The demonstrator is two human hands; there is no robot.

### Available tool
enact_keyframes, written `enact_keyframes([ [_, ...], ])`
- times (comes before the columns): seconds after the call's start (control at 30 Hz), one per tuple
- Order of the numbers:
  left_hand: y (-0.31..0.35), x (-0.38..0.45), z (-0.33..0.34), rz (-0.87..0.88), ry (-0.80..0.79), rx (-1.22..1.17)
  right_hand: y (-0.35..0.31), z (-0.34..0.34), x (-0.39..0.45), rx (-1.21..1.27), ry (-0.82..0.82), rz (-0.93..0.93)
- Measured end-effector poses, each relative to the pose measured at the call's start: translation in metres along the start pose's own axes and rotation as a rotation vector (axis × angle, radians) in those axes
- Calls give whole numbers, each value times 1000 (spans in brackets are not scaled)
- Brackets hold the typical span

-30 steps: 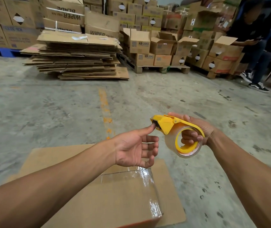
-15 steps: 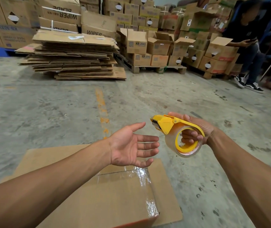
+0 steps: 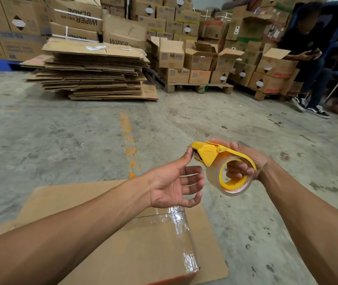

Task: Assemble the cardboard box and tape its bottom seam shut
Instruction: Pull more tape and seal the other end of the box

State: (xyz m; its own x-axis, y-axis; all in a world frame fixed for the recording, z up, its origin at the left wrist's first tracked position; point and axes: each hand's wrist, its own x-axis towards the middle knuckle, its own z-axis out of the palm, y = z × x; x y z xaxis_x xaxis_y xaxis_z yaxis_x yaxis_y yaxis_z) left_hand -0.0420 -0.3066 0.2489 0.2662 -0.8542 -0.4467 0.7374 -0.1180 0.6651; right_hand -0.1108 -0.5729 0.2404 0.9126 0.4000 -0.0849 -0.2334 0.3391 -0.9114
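Observation:
A brown cardboard box (image 3: 143,251) stands in front of me at the bottom of the view, with shiny clear tape (image 3: 182,233) across its top face and down one edge. My right hand (image 3: 244,161) grips a yellow tape dispenser (image 3: 221,161) loaded with a clear roll, held in the air above and to the right of the box. My left hand (image 3: 174,182) is palm-up with fingers spread, and its thumb tip touches the cutter end of the dispenser. My left forearm hides much of the box.
A flat cardboard sheet (image 3: 61,196) lies under the box on the concrete floor (image 3: 61,136). A pile of flattened cartons (image 3: 94,73) sits far left, pallets of stacked boxes (image 3: 194,64) behind. A seated person (image 3: 312,58) is at the far right.
My left hand had drawn back from the dispenser with its fingers spread, and has now returned so the thumb touches the cutter end. The right hand held the dispenser nearly still.

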Motion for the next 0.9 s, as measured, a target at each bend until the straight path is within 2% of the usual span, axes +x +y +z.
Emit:
enact_keyframes([
  [0.33, 2, 4, -9, -2, -49, 62, -1, -2, 1, 77, -79, -10],
  [0.6, 9, 3, -14, -19, -78, -1, -2, 8, -3, -47, 114, 0],
  [0.7, 11, 4, -16, -34, -58, -35, -4, 10, -4, -38, 119, 2],
  [0.9, 6, 9, -15, -35, -2, 66, -4, 17, -5, -77, 205, 21],
])
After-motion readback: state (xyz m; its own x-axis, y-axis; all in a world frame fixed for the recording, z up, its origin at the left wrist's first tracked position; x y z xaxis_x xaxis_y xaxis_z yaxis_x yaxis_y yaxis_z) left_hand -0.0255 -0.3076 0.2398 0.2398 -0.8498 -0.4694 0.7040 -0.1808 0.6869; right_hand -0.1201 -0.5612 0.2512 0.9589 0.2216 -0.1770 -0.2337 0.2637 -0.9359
